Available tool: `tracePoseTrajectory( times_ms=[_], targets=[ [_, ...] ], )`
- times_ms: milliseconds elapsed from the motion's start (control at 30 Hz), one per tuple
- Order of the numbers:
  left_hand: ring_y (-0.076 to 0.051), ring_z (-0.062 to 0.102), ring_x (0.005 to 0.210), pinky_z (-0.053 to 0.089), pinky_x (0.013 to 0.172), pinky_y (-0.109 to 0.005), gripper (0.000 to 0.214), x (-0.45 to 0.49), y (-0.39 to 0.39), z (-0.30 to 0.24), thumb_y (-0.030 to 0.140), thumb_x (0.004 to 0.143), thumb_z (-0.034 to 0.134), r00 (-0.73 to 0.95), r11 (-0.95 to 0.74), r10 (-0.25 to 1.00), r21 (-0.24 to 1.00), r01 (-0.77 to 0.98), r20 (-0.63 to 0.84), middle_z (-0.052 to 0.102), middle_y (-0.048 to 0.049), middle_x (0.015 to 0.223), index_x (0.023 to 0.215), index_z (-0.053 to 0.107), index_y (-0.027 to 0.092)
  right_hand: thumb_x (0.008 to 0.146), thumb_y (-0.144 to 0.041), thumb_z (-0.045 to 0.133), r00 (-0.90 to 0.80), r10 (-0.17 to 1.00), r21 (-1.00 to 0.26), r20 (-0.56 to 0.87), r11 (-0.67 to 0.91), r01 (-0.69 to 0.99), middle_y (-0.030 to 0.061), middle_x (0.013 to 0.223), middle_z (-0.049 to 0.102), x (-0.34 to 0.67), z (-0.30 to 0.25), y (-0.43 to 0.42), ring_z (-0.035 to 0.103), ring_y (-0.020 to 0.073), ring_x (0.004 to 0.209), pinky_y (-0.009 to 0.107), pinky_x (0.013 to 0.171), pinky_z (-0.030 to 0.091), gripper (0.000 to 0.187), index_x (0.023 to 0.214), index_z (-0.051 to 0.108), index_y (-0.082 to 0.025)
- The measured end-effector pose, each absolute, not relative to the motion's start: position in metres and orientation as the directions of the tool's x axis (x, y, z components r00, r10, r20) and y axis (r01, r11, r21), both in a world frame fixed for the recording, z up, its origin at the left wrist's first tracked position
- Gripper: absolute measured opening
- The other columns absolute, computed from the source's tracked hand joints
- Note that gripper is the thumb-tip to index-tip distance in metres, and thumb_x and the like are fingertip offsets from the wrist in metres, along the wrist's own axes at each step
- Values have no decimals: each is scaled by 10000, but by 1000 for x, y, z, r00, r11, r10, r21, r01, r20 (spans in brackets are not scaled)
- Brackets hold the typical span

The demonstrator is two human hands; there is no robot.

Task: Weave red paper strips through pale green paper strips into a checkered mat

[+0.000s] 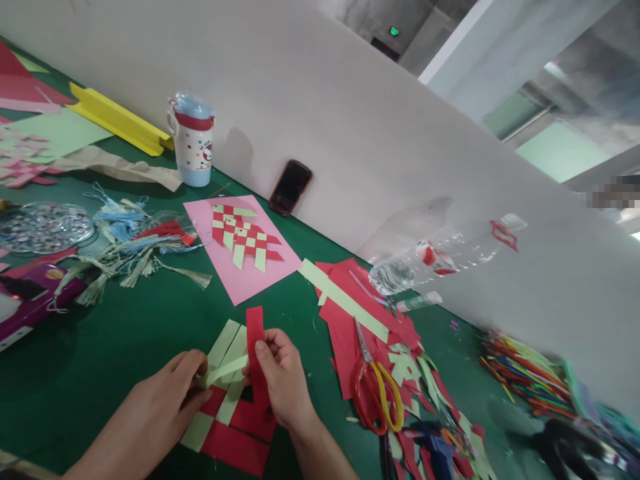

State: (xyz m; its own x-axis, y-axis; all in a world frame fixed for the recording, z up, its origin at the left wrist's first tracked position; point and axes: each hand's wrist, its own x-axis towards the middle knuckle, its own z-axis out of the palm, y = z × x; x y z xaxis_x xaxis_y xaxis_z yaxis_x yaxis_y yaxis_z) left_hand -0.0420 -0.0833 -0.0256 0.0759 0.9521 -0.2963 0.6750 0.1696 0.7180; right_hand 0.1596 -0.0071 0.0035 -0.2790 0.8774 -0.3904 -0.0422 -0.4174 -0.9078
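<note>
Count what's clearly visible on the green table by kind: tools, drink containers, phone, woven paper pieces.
Scissors: 1
Glue stick: 1
Phone: 1
Lidded cup: 1
Plastic bottle: 1
Woven paper pieces: 2, finished weave on the pink sheet, unfinished weave held by left hand and right hand
Total: 7

Matt paper strips (235, 387) lie on green cloth table (125, 333); clear glossy plastic bottle (440, 257).

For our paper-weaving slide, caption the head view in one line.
Left hand pinches a pale green strip, right hand a red strip, over woven paper on a green table.
</note>
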Motion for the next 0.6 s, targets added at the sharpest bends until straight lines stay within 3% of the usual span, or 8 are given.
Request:
tracePoseTrajectory(
  times_ms=[167, 400, 600],
  targets=[
    [-188, 686, 721, 438, 651, -288, 137, -40, -82, -27, 353, 953, 391, 76, 204, 936, 704, 680, -344, 674, -46, 970, 954, 490, 258, 865, -644, 784, -292, 871, -909, -394, -417, -18, -46, 674, 660, 160, 4, -7, 623, 123, 514, 238, 523, 516, 468, 949, 616, -214],
    [-203, 680, 716, 446, 653, -307, 165, -34, -79, -12, 380, 920, 342, 48, 234, 928, 679, 695, -369, 667, -60, 942, 916, 460, 264, 864, -619, 796, -308, 870, -910, -385, -414, -30, -43, 732, 662, 160, 2, -7, 624, 114, 532, 248, 545, 549, 451, 977, 634, -213],
    [-219, 720, 762, 488, 685, -319, 231, -36, -81, -23, 417, 920, 373, 19, 239, 939, 693, 680, -342, 694, -68, 982, 975, 527, 254, 828, -583, 836, -300, 871, -904, -390, -424, -57, -38, 824, 667, 160, 2, -7, 632, 97, 553, 238, 544, 559, 480, 1051, 635, -209]
  ],
)
